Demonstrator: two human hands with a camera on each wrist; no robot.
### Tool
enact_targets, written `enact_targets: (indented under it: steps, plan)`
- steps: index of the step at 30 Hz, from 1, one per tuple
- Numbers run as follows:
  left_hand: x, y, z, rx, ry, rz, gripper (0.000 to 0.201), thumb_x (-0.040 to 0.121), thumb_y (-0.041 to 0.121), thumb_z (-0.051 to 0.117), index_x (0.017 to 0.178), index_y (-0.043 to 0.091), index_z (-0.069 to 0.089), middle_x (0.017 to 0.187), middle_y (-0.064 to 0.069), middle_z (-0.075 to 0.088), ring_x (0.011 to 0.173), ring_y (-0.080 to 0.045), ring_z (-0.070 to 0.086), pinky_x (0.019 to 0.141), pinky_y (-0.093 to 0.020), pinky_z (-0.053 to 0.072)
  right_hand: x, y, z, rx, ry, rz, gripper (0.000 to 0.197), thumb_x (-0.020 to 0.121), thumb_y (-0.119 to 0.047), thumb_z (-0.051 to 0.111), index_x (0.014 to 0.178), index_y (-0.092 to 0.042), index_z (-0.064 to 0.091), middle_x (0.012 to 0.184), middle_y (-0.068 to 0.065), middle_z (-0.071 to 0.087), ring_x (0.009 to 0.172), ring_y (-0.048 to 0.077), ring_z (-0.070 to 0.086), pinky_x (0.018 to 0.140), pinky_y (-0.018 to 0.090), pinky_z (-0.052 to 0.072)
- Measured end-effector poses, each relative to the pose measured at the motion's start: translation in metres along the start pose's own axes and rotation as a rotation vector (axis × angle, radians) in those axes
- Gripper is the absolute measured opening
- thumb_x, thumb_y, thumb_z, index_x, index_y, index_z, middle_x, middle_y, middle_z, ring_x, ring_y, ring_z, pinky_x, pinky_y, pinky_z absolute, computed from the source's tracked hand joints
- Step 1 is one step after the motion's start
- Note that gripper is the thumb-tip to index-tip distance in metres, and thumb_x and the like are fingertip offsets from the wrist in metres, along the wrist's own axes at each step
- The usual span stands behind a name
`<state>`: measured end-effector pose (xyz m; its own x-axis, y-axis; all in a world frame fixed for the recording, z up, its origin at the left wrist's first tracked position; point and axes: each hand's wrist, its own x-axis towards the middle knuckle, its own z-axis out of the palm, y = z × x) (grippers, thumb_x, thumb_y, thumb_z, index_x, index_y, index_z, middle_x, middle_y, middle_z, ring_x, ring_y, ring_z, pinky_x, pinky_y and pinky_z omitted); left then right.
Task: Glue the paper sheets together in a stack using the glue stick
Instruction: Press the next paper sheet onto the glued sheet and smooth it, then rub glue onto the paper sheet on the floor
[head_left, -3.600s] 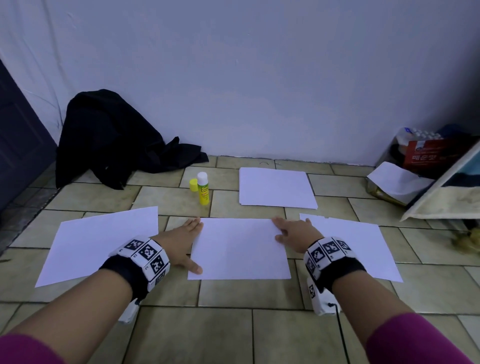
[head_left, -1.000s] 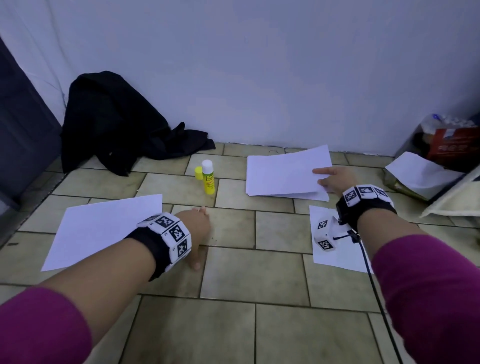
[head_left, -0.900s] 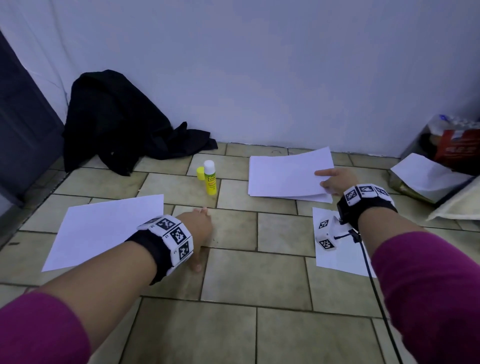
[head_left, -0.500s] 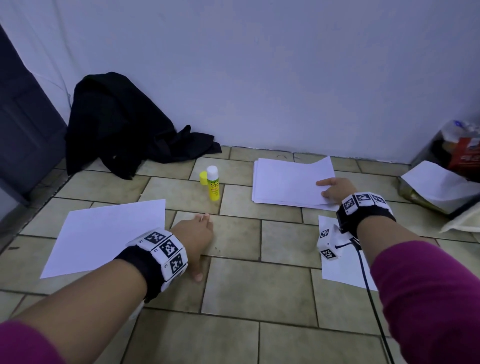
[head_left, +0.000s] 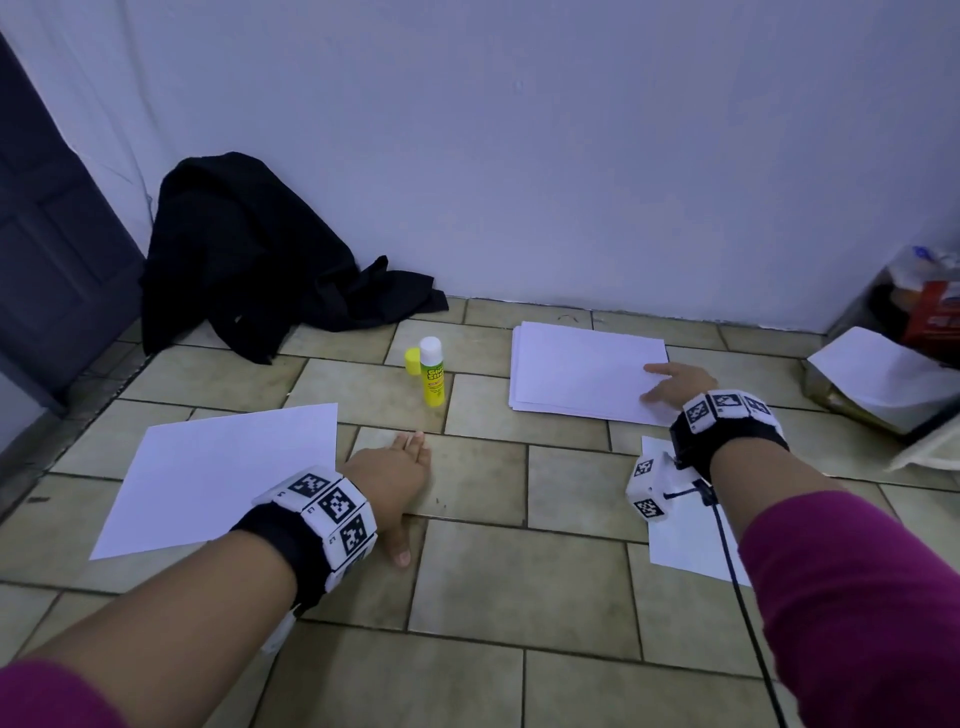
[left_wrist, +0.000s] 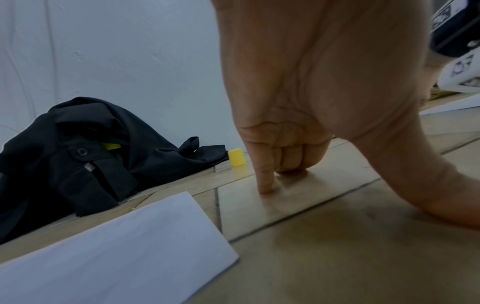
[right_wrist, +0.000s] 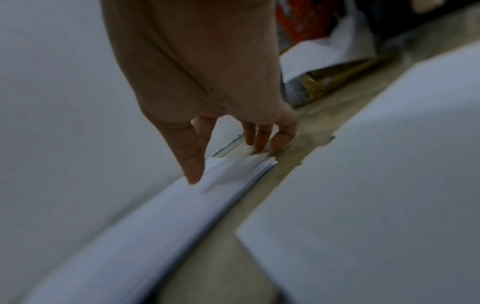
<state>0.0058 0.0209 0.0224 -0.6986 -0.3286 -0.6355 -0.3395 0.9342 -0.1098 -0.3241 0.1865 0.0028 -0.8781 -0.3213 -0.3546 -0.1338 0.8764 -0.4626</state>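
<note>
A dark door (head_left: 47, 249) stands far left, black clothing (head_left: 249, 260) heaped against the white wall (head_left: 571, 156). On the tiled floor (head_left: 519, 597), a single sheet (head_left: 223, 473) lies left; the left hand (head_left: 395, 473) rests flat, fingers relaxed. The uncapped glue stick (head_left: 432, 379) stands centre. The right hand (head_left: 675, 384) presses loose fingers on the paper stack (head_left: 582, 374).

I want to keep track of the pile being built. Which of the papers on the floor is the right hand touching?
The stack by the wall, right of the glue stick; the right hand rests on its right edge, unlike the two nearer single sheets.
</note>
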Motion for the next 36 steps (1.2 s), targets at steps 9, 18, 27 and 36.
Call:
enact_targets:
  steps: [9,18,27,36]
  plan:
    - [-0.001,-0.003,0.004,-0.016,0.000,0.012,0.132,0.071,0.042,0.081,0.149,0.003,-0.019,0.156,-0.011,-0.026,0.147,-0.022,-0.016,0.120,-0.041,0.014,-0.114,0.013,-0.011,-0.262,-0.241,-0.061,0.110,0.073,-0.059,0.070,0.151,-0.006,0.014,0.157,0.008,0.021,0.143,0.028,0.023,0.112,0.037,0.024]
    - [0.004,0.009,0.006,-0.014,0.013,-0.055,0.133,0.072,0.040,0.081,0.146,-0.004,-0.020,0.156,-0.016,-0.025,0.146,-0.030,-0.018,0.120,-0.041,0.007,-0.169,0.039,0.039,-0.635,-0.412,-0.043,0.150,0.059,-0.062,0.080,0.143,-0.008,-0.031,0.151,0.014,-0.036,0.142,0.035,-0.025,0.115,0.060,0.010]
    - [-0.023,-0.035,0.010,-0.499,0.243,0.108,0.088,0.079,0.035,0.077,0.150,0.013,0.028,0.157,-0.001,0.022,0.143,-0.019,0.026,0.111,-0.023,0.025,-0.171,0.043,0.042,-0.630,-0.382,-0.044,0.152,0.057,-0.058,0.083,0.143,-0.010,-0.033,0.150,0.011,-0.039,0.142,0.032,-0.027,0.113,0.064,0.008]
    - [-0.028,-0.093,0.056,-0.340,0.206,-0.378,0.077,0.092,0.057,0.048,0.145,0.006,0.025,0.148,-0.008,0.034,0.131,-0.019,0.041,0.101,-0.025,0.037,-0.172,0.040,0.042,-0.642,-0.384,-0.028,0.154,0.055,-0.058,0.084,0.143,-0.009,-0.033,0.150,0.012,-0.039,0.142,0.032,-0.027,0.113,0.064,0.009]
